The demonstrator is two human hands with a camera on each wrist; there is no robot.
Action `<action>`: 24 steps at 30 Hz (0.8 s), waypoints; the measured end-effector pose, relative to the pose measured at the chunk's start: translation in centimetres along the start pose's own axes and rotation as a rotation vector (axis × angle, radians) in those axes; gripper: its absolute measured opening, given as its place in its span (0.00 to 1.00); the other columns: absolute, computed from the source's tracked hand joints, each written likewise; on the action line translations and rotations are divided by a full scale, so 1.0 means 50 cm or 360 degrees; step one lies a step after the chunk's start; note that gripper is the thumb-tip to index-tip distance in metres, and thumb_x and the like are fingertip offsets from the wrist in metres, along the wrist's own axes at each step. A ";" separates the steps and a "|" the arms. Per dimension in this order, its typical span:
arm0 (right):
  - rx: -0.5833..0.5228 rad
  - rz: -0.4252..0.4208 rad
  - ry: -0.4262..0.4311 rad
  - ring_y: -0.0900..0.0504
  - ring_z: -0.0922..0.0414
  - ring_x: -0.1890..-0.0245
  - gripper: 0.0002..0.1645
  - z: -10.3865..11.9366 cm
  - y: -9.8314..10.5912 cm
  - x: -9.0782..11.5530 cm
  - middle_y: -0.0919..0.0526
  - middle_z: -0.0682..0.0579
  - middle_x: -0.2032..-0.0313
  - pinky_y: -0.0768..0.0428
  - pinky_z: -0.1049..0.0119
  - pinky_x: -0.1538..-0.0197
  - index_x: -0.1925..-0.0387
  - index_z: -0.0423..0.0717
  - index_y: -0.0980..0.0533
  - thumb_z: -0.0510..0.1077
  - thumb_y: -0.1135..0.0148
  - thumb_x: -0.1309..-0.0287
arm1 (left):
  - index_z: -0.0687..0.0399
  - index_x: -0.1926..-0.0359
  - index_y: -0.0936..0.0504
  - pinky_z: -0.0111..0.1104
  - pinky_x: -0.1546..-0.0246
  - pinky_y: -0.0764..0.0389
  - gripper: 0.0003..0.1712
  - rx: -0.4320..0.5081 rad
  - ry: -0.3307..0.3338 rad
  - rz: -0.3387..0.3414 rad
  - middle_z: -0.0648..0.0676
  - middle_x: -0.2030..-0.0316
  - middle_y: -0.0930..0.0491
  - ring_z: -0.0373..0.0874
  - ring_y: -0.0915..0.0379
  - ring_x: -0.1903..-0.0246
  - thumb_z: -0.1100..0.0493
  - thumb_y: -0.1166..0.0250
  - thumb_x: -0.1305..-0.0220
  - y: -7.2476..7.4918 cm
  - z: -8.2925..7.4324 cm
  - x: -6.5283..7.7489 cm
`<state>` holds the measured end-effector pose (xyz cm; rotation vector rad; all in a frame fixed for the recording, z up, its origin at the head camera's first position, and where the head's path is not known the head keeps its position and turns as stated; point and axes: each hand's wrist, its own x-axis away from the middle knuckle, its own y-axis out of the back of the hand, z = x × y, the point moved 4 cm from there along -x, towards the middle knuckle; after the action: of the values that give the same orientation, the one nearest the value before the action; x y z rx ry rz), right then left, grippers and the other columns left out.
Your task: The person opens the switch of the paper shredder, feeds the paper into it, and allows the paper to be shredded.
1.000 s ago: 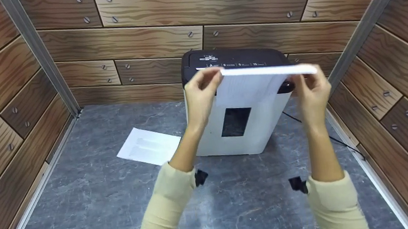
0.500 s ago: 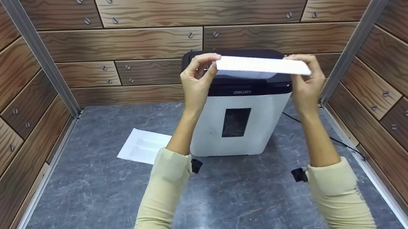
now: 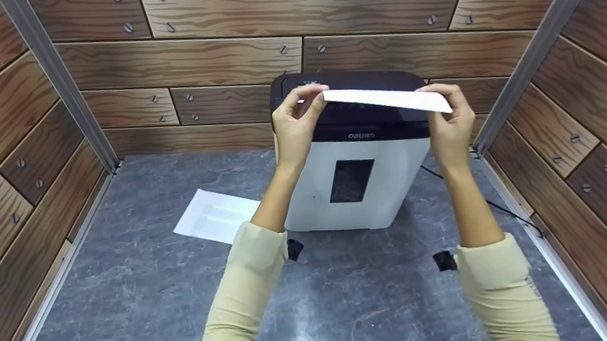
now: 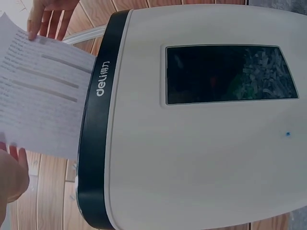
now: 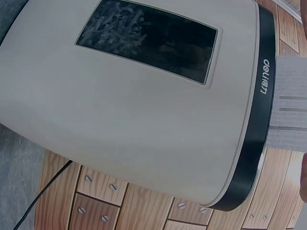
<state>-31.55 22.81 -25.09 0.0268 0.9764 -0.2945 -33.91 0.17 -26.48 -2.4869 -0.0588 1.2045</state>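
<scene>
Both hands hold a printed sheet of paper (image 3: 385, 99) above the dark top of a white paper shredder (image 3: 310, 186). My left hand (image 3: 295, 130) pinches the sheet's left corner between thumb and fingers. At the opposite corner, my right hand (image 3: 452, 127) pinches it the same way. In the left wrist view the paper (image 4: 43, 96) shows lines of text and grey bars, and its lower edge is hidden behind the shredder's dark rim (image 4: 93, 143). Only the tip of my right hand (image 5: 303, 177) shows in the right wrist view.
Another printed sheet (image 3: 214, 217) lies on the grey marbled floor (image 3: 127, 296), left of the shredder. Shredded strips (image 5: 115, 24) show through the shredder's window. A black cord (image 3: 505, 210) runs off to the right. Wood-patterned walls (image 3: 217, 62) stand behind and at both sides.
The sheet has moved from hanging in front of the shredder to above its top. Over the last half second it sank slightly, and the right hand shifted a little left.
</scene>
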 end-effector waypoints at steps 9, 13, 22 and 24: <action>0.0043 0.0007 -0.0040 0.23 0.58 0.64 0.07 -0.006 -0.001 -0.005 0.19 0.50 0.68 0.27 0.68 0.56 0.66 0.27 0.26 0.30 0.41 0.46 | 0.78 0.65 0.23 0.40 0.50 0.26 0.06 -0.0128 0.0179 -0.0085 0.63 0.66 0.22 0.42 0.25 0.62 0.74 0.39 0.43 -0.016 -0.055 0.008; -0.0068 0.0005 -0.0054 0.24 0.57 0.67 0.13 -0.007 0.001 -0.005 0.21 0.50 0.68 0.26 0.69 0.58 0.66 0.30 0.24 0.39 0.37 0.49 | 0.77 0.65 0.23 0.34 0.51 0.26 0.07 -0.0193 0.0233 -0.0088 0.62 0.66 0.21 0.39 0.25 0.64 0.72 0.38 0.43 -0.022 -0.068 0.012; -0.0121 0.0017 -0.0099 0.24 0.58 0.68 0.03 -0.016 -0.001 -0.011 0.23 0.49 0.68 0.25 0.70 0.59 0.67 0.36 0.22 0.34 0.39 0.44 | 0.69 0.64 0.19 0.31 0.62 0.25 0.10 -0.0379 0.0269 -0.0113 0.54 0.69 0.20 0.39 0.27 0.69 0.64 0.35 0.42 -0.012 -0.016 0.003; -0.0108 0.0035 -0.0069 0.24 0.58 0.68 0.08 -0.017 -0.002 -0.011 0.22 0.50 0.68 0.25 0.70 0.59 0.67 0.36 0.22 0.39 0.38 0.45 | 0.68 0.64 0.19 0.30 0.65 0.25 0.10 -0.0393 0.0281 -0.0123 0.53 0.69 0.20 0.39 0.27 0.69 0.63 0.35 0.42 -0.010 -0.009 0.004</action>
<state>-32.57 22.96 -25.13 -0.0309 0.9422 -0.2408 -33.38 0.51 -26.18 -2.7659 -0.2689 0.9939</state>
